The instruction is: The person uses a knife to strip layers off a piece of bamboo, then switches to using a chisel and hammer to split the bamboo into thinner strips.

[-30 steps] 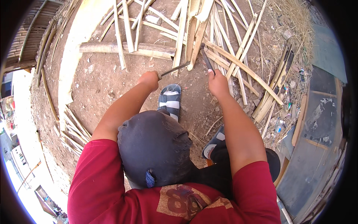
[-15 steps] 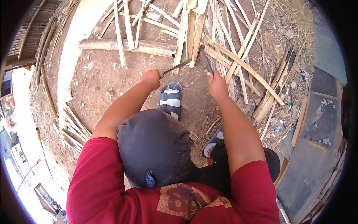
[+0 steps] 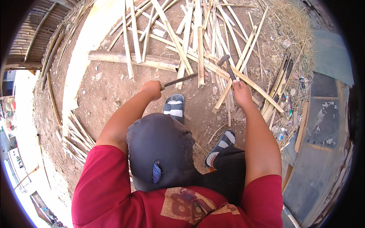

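My left hand (image 3: 152,89) is closed on the handle of a long knife (image 3: 179,80). Its dark blade points right, and the tip reaches the near end of a split bamboo strip (image 3: 200,60). In my right hand (image 3: 242,93) is a hammer (image 3: 230,71), fingers wrapped round its handle, the head pointing away from me. The hammer is apart from the knife, over a pile of pale bamboo strips (image 3: 247,76). Another bamboo strip (image 3: 173,36) slants down to near the blade.
A thick bamboo pole (image 3: 131,60) lies across the ground at the far left. My sandalled feet (image 3: 174,107) are on the dirt below the knife, beside a dark rubber cover (image 3: 161,152) over my left knee. More strips (image 3: 78,138) lie at left; grey panels (image 3: 323,114) stand at right.
The hammer has moved right, away from the knife. The bamboo pieces that stood close together by the blade are now spread apart. My left hand with the knife sits slightly lower in view.
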Demonstrator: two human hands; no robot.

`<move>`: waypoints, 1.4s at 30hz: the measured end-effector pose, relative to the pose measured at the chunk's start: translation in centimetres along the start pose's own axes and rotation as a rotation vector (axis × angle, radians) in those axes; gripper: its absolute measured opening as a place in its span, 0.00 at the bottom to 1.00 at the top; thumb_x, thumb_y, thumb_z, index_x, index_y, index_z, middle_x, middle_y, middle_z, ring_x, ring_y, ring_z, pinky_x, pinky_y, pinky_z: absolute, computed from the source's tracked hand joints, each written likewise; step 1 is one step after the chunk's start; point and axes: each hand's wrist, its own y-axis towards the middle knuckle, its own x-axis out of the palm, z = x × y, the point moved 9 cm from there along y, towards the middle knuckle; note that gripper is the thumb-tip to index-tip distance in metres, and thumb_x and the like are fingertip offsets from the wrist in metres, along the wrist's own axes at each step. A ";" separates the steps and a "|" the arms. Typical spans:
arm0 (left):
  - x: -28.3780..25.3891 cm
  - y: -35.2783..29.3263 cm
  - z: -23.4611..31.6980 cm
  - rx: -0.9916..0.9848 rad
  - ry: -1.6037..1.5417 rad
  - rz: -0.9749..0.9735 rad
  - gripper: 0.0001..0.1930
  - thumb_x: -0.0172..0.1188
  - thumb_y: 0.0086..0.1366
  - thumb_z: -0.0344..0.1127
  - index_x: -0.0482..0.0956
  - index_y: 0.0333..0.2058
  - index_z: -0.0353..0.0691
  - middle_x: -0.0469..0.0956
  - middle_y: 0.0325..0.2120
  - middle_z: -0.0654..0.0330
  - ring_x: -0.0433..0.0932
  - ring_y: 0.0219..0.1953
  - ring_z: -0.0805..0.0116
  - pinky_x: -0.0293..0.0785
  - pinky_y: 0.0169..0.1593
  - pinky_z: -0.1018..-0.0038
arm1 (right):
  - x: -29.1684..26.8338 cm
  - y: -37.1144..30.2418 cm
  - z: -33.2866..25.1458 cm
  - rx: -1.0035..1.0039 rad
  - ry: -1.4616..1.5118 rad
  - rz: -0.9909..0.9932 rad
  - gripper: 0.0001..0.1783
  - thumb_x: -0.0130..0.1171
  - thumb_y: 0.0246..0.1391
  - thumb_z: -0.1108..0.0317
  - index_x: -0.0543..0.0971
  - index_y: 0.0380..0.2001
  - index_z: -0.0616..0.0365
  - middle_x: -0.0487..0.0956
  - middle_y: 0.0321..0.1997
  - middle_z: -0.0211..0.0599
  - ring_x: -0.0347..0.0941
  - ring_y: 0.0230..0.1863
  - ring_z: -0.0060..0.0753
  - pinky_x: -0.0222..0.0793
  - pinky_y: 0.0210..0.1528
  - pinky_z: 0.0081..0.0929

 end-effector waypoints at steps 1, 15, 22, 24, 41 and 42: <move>-0.7 -0.7 -0.5 -0.002 -0.006 0.029 0.16 0.60 0.62 0.36 0.79 0.47 0.37 0.83 0.43 0.43 0.82 0.46 0.45 0.79 0.51 0.55 | -2.4 -0.1 -0.4 -0.017 -0.051 -0.049 0.27 0.46 0.69 0.48 0.79 0.43 0.66 0.80 0.44 0.64 0.76 0.50 0.67 0.69 0.54 0.50; -11.9 -14.7 -5.2 -0.022 -0.511 0.458 0.16 0.69 0.59 0.40 0.76 0.36 0.34 0.79 0.25 0.55 0.79 0.27 0.63 0.76 0.32 0.63 | -25.1 -26.3 23.9 0.180 0.160 0.451 0.24 0.50 0.70 0.49 0.77 0.39 0.64 0.76 0.25 0.44 0.73 0.28 0.37 0.68 0.35 0.38; -19.2 -22.0 -1.7 0.101 -0.887 0.584 0.14 0.67 0.66 0.41 0.70 0.32 0.45 0.65 0.15 0.70 0.63 0.15 0.80 0.60 0.19 0.79 | -12.3 -42.8 36.4 0.475 0.200 0.626 0.19 0.49 0.69 0.55 0.77 0.40 0.63 0.79 0.28 0.54 0.77 0.31 0.56 0.69 0.36 0.46; -21.5 -22.9 0.2 0.190 -0.944 0.596 0.15 0.67 0.66 0.45 0.70 0.31 0.46 0.65 0.17 0.71 0.63 0.16 0.80 0.60 0.20 0.79 | -8.1 -46.1 39.0 0.571 0.221 0.621 0.20 0.50 0.68 0.55 0.78 0.40 0.63 0.79 0.28 0.54 0.77 0.32 0.56 0.70 0.38 0.47; -22.6 -29.3 23.5 0.593 -1.084 0.343 0.11 0.63 0.70 0.43 0.72 0.34 0.45 0.68 0.23 0.70 0.64 0.22 0.81 0.61 0.25 0.82 | 5.6 -59.1 45.0 1.107 -0.114 0.207 0.23 0.56 0.65 0.55 0.70 0.56 0.56 0.74 0.53 0.57 0.71 0.58 0.61 0.66 0.58 0.54; -22.4 -29.9 24.3 0.596 -1.115 0.330 0.10 0.63 0.70 0.41 0.73 0.35 0.44 0.68 0.23 0.69 0.64 0.22 0.81 0.61 0.25 0.82 | 4.7 -58.9 43.8 1.134 -0.186 0.186 0.24 0.57 0.65 0.55 0.70 0.57 0.56 0.73 0.55 0.56 0.69 0.60 0.60 0.64 0.60 0.54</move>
